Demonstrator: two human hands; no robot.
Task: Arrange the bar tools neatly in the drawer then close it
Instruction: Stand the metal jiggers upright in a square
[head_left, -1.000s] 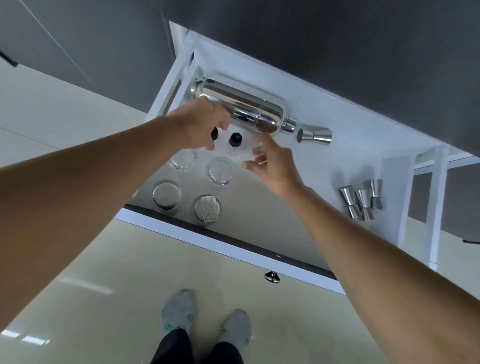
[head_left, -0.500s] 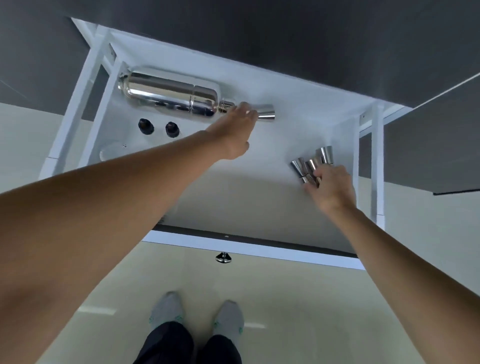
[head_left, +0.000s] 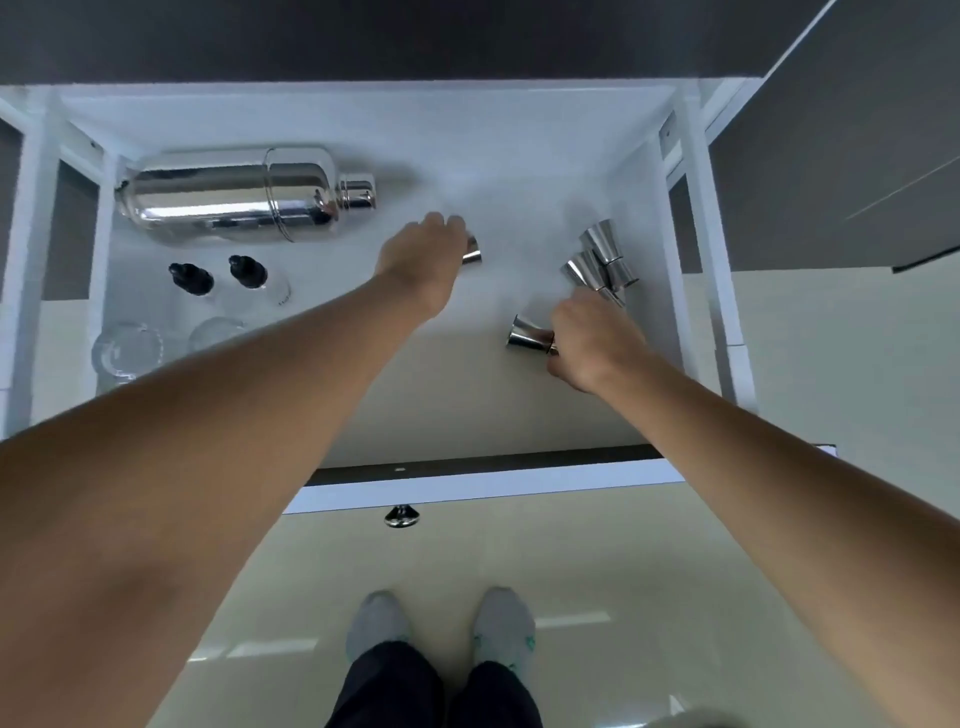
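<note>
Head view: left hand (head_left: 423, 260) grips small jigger (head_left: 471, 252); right hand (head_left: 589, 340) clasps second jigger (head_left: 530, 332).

Left hand (head_left: 423, 257) now drawn back from beside the cocktail shaker (head_left: 244, 195) to mid-drawer, closed over a steel jigger (head_left: 471, 253) carried off from the shaker's cap. Right hand (head_left: 589, 338) pulled toward the drawer front, gripping a second jigger (head_left: 530, 332) taken from the cluster of jiggers (head_left: 600, 262), flared end pointing left.
</note>
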